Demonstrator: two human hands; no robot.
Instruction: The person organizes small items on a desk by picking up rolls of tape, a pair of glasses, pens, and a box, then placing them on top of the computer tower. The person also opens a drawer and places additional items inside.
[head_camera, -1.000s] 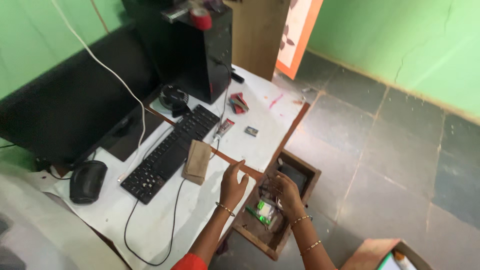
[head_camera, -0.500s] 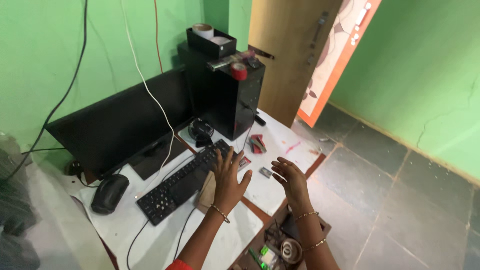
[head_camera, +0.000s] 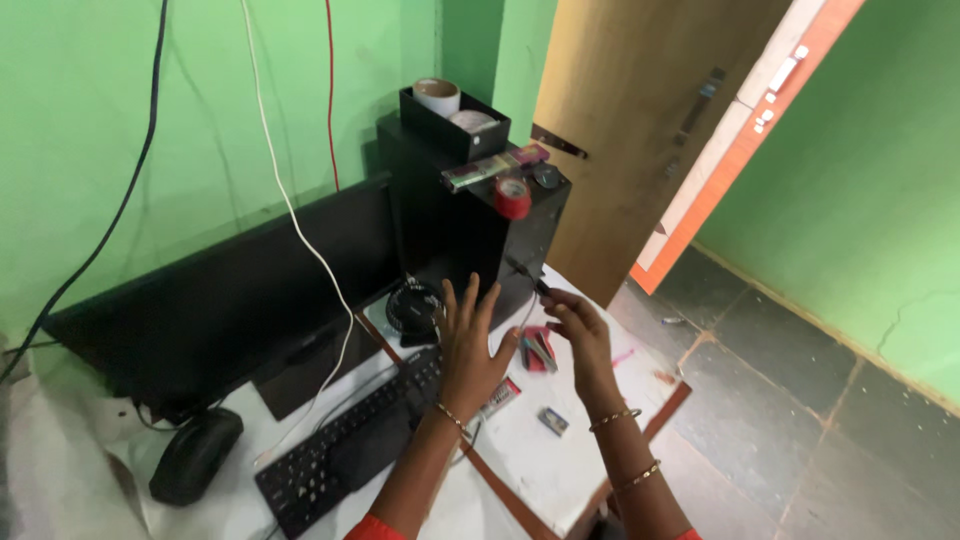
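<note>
Head view: a person's 2 bare hands are raised above a white-covered desk (head_camera: 560, 470), in front of a black computer tower (head_camera: 465, 235). The left hand (head_camera: 470, 345) is spread wide, all fingers fanned and pointing up, its back to the camera; it holds nothing and hovers over the far end of a black keyboard (head_camera: 350, 455). The right hand (head_camera: 578, 335) is loosely curled, fingertips drawn toward the thumb near the tower's lower front corner; whether it pinches anything cannot be told, since the fingers cover that spot. Thin bangles ring both wrists.

The tower stands upright, its long axis vertical, at the back of the desk against the green wall. On its top lie a red tape roll (head_camera: 513, 197), a flat stick-like pack (head_camera: 495, 167) lying across the lid toward the door, and a black tray (head_camera: 450, 128) holding a pale tape roll (head_camera: 436, 95).

Between the hands and the desk, a small red object (head_camera: 540, 350) is half hidden by the right hand and hard to make out. A small dark fan-like item (head_camera: 412, 308) sits just beside the tower, partly behind the left hand. The keyboard runs diagonally, its near end cut off by the left forearm. A black monitor (head_camera: 220, 300) leans left of the tower, and a black mouse (head_camera: 193, 455) rests near its base. A small flat grey piece (head_camera: 552, 421) lies on the desk by the right wrist.
</note>
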